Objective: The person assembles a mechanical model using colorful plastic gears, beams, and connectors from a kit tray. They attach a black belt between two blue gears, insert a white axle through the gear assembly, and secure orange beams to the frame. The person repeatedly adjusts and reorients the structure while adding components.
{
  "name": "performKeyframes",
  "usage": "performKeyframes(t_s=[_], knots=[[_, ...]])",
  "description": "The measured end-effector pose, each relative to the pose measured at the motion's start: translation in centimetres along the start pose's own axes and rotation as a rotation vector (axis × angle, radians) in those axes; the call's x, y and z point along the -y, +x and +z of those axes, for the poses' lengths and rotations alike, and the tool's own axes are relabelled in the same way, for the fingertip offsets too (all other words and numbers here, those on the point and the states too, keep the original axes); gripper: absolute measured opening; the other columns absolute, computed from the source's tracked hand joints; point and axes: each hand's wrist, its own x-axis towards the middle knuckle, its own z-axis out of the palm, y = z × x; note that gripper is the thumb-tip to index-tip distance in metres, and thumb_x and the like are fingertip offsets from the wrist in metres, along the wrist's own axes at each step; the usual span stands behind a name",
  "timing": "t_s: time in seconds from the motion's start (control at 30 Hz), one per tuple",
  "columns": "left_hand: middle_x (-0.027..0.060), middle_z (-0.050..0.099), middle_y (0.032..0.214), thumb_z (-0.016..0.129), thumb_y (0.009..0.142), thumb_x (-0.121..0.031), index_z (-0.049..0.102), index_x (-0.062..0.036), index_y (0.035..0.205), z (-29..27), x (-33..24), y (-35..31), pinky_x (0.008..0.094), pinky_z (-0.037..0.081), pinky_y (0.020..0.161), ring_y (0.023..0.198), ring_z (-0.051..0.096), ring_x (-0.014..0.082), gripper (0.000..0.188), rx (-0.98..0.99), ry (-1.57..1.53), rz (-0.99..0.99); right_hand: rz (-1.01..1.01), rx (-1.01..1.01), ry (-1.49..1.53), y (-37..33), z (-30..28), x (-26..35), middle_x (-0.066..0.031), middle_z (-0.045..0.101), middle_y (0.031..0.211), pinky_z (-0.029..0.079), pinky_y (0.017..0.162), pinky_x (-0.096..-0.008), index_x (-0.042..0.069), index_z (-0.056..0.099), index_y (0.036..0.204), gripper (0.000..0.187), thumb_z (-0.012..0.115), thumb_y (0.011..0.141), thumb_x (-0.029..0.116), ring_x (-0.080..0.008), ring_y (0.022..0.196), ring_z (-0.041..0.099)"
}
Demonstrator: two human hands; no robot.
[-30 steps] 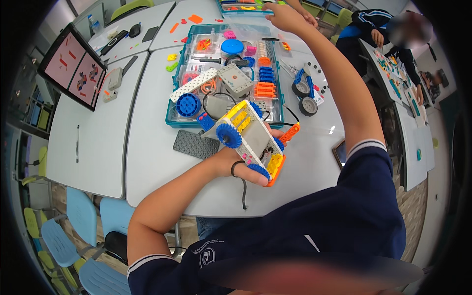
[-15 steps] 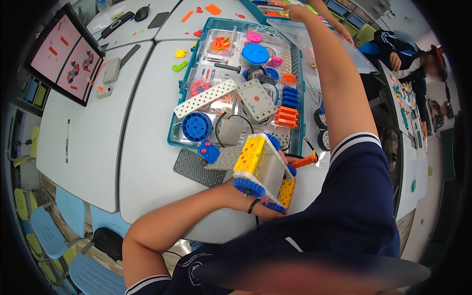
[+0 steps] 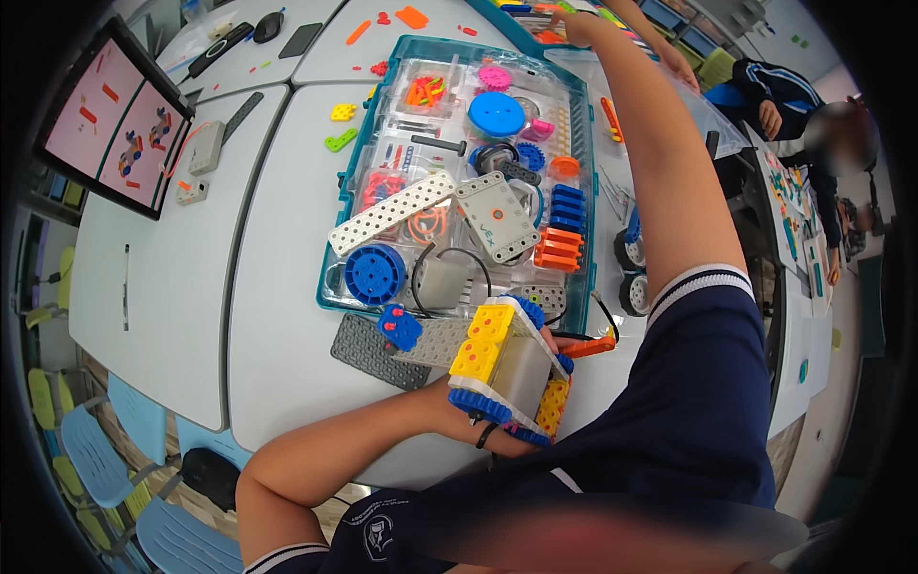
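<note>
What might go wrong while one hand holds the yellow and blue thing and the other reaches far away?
The left hand alone holds the model, so it might slip or tip.

The right hand is way out at the far box, and the right arm passes close to the wheels, so it might bump them.

The small green piece and yellow piece lie loose on the table; they could get knocked away and lost.

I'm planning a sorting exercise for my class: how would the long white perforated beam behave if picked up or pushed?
The white beam looks stiff, since it runs straight without sagging. Its many holes suggest it is light. Pushed, it might slide or rock, as it rests aslant over the cluttered teal tray.
</note>
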Motion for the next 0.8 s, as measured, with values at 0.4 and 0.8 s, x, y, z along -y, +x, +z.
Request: performKeyframes(t_s=[0.4,0.8], knots=[[0.0124,0.060,0.116,0.089,0.063,-0.023,0.047,-0.0053,0.130,0.1,-0.4,-0.2,0.0337,0.051,0.090,0.103,0.061,0.0231,0.080,0.132,0.232,0.048,-0.111,0.054,0.095,-0.4,-1.1,-2.5,-0.0146,0.069,0.084,0.053,0.055,-0.0372,0.023,0.070,0.115,0.056,0.066,0.069,-0.009,-0.0249,0.065,0.066],[0.0105,0.056,0.123,0.087,0.061,-0.013,0.041,-0.0088,0.126,-0.1,-1.5,-0.2,0.0383,0.037,0.109,0.122,0.052,0.0217,0.080,0.029,-0.081,-0.140,-0.155,-0.010,-0.090,-2.5,-1.7,-0.1,-0.0181,0.067,0.102,0.052,0.068,-0.0421,0.025,0.056,0.123,0.057,0.053,0.080,-0.011,-0.0300,0.087,0.068]])
